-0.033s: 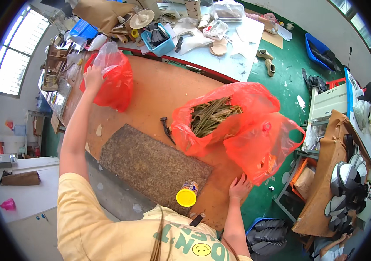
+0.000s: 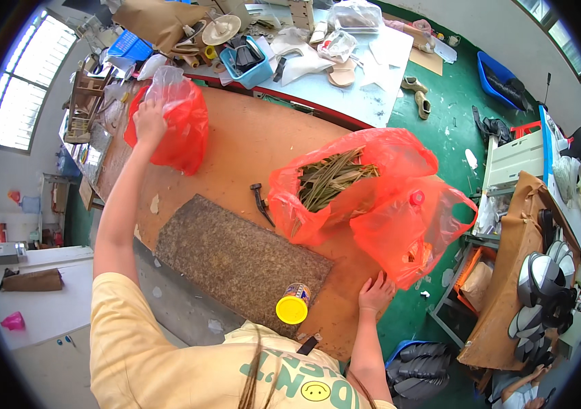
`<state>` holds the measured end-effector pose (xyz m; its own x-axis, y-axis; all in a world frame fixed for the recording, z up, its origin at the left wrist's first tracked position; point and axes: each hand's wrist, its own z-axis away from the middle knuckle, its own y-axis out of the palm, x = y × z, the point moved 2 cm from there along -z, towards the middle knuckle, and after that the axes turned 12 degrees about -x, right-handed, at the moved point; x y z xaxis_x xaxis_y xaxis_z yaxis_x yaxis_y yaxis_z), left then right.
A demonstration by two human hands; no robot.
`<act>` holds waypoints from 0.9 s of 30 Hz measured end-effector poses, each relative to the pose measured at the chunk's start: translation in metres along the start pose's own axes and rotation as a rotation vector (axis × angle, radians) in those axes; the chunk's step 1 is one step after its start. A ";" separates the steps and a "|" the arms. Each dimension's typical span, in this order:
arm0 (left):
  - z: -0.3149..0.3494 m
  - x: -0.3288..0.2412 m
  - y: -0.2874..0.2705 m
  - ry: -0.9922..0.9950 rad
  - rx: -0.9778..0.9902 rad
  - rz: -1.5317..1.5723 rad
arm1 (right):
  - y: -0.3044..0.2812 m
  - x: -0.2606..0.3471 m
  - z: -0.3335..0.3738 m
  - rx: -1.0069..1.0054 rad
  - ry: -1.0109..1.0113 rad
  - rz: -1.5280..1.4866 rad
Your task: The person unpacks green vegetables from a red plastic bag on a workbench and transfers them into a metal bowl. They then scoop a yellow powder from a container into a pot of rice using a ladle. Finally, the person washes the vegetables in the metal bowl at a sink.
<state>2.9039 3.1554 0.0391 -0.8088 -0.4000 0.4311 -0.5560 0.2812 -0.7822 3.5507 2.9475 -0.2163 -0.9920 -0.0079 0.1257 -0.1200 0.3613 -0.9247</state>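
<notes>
At the far left of the orange-brown table (image 2: 249,143), my left hand (image 2: 150,121) is closed on the near side of a red plastic bag (image 2: 185,133), which has clear plastic at its top. My right hand (image 2: 376,294) lies open by the table's right edge, just below another red plastic bag (image 2: 399,252) with a bottle cap showing through it. Beside that bag, a wide-mouthed red bag (image 2: 304,221) holds dry, greenish-brown leaf strips (image 2: 334,180). A hammer (image 2: 260,204) lies left of it. In front of me, a yellow-lidded can (image 2: 292,307) stands on a dark rough slab (image 2: 236,252).
Behind is a white worktable (image 2: 372,88) bearing a light-blue basket (image 2: 249,71), scraps and brown paper (image 2: 154,20). Shoes (image 2: 421,102) and a blue tub (image 2: 498,82) are on the green floor. A shelf with black-and-white soles (image 2: 539,279) stands right; another person (image 2: 522,392) sits at lower right.
My left hand has shifted slightly to the right on the red bag, and its fingers are bunched a little more. My right hand has stayed in place.
</notes>
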 end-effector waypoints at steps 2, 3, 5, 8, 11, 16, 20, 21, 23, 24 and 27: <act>0.004 -0.052 -0.039 0.114 -0.378 0.249 | -0.002 0.002 -0.003 -0.020 -0.018 -0.007; 0.004 -0.088 -0.074 0.179 -0.433 0.483 | -0.002 0.001 -0.003 -0.027 -0.017 -0.002; 0.017 -0.151 -0.120 0.289 -0.403 0.974 | -0.003 0.001 -0.004 -0.032 -0.023 0.005; 0.063 -0.243 -0.165 0.720 -0.055 1.324 | -0.002 0.002 -0.003 -0.017 -0.018 0.028; 0.098 -0.298 -0.187 0.979 0.770 1.037 | 0.000 0.000 0.001 0.006 -0.004 0.041; 0.162 -0.331 -0.162 1.098 0.514 1.089 | 0.000 0.002 0.001 -0.008 0.012 -0.031; 0.165 -0.337 -0.168 0.983 0.458 1.347 | -0.002 0.000 -0.003 -0.018 -0.005 -0.015; 0.162 -0.340 -0.167 0.924 0.478 1.439 | -0.003 0.001 -0.004 -0.027 -0.010 0.001; 0.138 -0.336 -0.176 0.242 0.615 1.524 | 0.000 0.000 -0.001 -0.025 0.005 -0.003; 0.127 -0.341 -0.166 0.018 0.551 1.522 | 0.006 -0.003 0.003 -0.015 0.030 -0.019; 0.095 -0.362 -0.114 0.102 0.235 1.292 | 0.006 -0.002 0.004 -0.008 0.043 -0.058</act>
<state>3.2781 3.1851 -0.0705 -0.7449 0.1112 -0.6578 0.6619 0.2467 -0.7078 3.5516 2.9457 -0.2234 -0.9808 0.0107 0.1948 -0.1772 0.3686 -0.9125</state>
